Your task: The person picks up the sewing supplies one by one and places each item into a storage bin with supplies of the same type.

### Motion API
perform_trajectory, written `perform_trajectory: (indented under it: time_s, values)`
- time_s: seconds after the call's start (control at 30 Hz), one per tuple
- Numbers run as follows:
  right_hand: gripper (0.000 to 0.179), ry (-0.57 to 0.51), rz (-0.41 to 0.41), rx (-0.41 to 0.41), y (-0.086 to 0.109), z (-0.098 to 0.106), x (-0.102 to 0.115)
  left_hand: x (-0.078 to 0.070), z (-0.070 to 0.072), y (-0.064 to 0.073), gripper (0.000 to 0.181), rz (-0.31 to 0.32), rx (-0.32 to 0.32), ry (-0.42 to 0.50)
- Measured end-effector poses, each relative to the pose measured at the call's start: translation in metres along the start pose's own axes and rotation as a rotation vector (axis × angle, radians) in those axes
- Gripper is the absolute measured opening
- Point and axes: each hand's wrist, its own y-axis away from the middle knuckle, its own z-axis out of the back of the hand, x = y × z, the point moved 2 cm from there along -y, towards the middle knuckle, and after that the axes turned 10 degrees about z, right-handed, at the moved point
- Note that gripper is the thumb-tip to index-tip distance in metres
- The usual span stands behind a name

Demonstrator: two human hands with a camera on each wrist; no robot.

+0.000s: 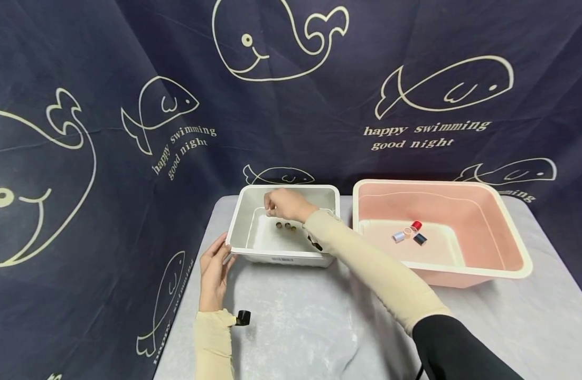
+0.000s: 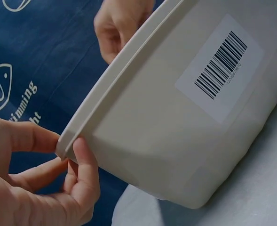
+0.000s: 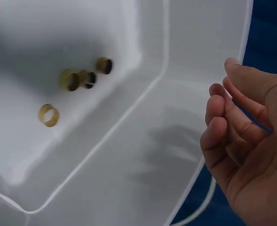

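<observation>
At its near left corner, my left hand (image 1: 214, 272) pinches the rim of a white plastic bin (image 1: 281, 254). In the left wrist view, the thumb and fingers (image 2: 84, 162) lie on both sides of that rim, and a barcode label (image 2: 220, 68) shows on the wall. My right hand (image 1: 287, 205) is over the inside of the bin, toward its far side. Its fingers (image 3: 218, 129) are loosely bent, with the thumb apart from them and nothing held. Several small brass-coloured rings (image 3: 48, 115) lie on the bin floor, some close together.
A larger pink bin (image 1: 490, 227) stands to the right. In it lie a red thread spool (image 1: 416, 226), a dark spool (image 1: 420, 239), a pale spool (image 1: 398, 237) and a small pale ring (image 1: 407, 230). A dark blue fish-print cloth (image 1: 319, 116) hangs behind the grey-covered table (image 1: 291, 327).
</observation>
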Motion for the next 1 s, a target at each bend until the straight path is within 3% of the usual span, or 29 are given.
perform_trajectory:
  time_s: [0.3,0.6,0.8,1.0]
  values:
    - [0.015,-0.017,0.037,-0.082,0.022,0.024,0.025,-0.002,0.0,0.009,0.046,-0.012,-0.049,-0.083]
    - [0.016,-0.02,0.106,-0.188,0.066,0.041,0.046,-0.007,-0.004,0.026,0.039,-0.033,-0.149,-0.257]
    - [0.013,-0.005,0.141,-0.249,0.101,0.05,0.058,-0.018,-0.005,0.042,0.044,-0.094,-0.139,-0.424]
    - [0.014,-0.025,0.091,-0.29,0.146,0.055,0.067,-0.02,-0.002,0.059,0.04,-0.197,-0.148,-0.654]
